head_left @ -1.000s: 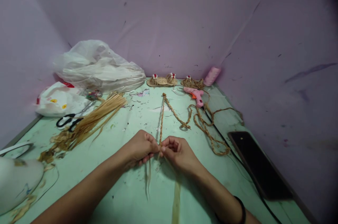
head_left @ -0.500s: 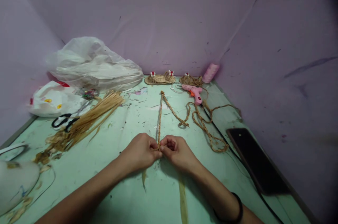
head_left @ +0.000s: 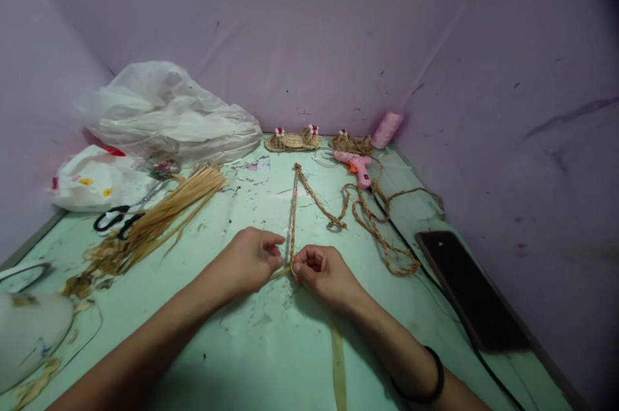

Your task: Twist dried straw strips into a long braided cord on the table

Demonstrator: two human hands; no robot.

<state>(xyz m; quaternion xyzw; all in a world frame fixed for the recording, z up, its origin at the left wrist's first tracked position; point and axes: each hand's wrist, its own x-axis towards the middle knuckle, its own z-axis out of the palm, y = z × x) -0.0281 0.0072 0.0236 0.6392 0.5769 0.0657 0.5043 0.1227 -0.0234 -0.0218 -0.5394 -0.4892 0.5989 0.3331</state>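
Note:
My right hand [head_left: 325, 275] pinches the lower end of a braided straw cord [head_left: 293, 224] between thumb and fingers. The cord runs straight up the table to a knot, then bends down to the right. My left hand [head_left: 252, 259] is just left of the cord, its thumb and index finger apart. A pale loose strand [head_left: 280, 273] runs from the braid's end toward that hand; whether its lower fingers touch it is hidden. Below my right wrist, a flat straw strip [head_left: 338, 366] trails to the bottom of the picture.
Left are a bundle of dry straw [head_left: 169, 208], black-handled scissors [head_left: 116, 217] and plastic bags [head_left: 169, 114]. At the back are woven slippers [head_left: 293, 142], a pink glue gun [head_left: 355, 164] and a pink spool [head_left: 387, 129]. Right are coiled cord [head_left: 377, 237] and a phone [head_left: 469, 288].
My left hand has let go of the braid's end and moved slightly left and up, its fingers opening. My right hand keeps its pinch in nearly the same place.

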